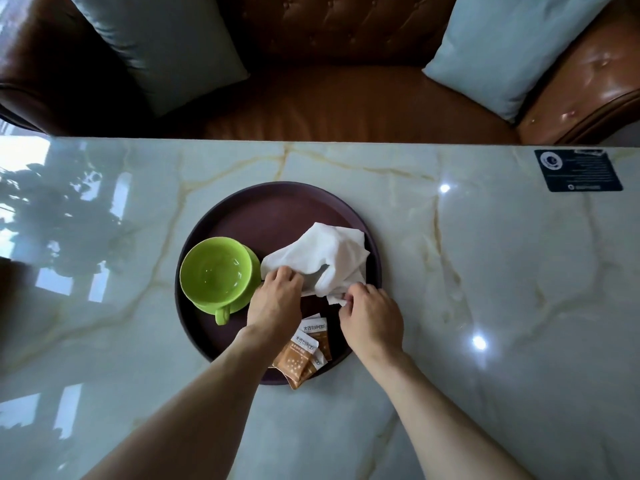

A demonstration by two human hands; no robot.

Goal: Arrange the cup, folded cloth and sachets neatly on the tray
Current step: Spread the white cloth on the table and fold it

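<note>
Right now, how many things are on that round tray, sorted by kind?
Cups: 1, the green cup on its saucer
Saucers: 1, the green saucer
Cloths: 1, the white cloth, crumpled, gripped by the left hand and right hand
Sachets: 3 visible, the brown sachets, overlapping
Total: 6 on the dark tray

bare tray (277, 216) floor beyond cup (216, 270) and cloth (322, 258)

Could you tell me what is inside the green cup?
The green cup looks empty; only its glossy inner surface shows. Its underside, on a green saucer, is hidden.
</note>
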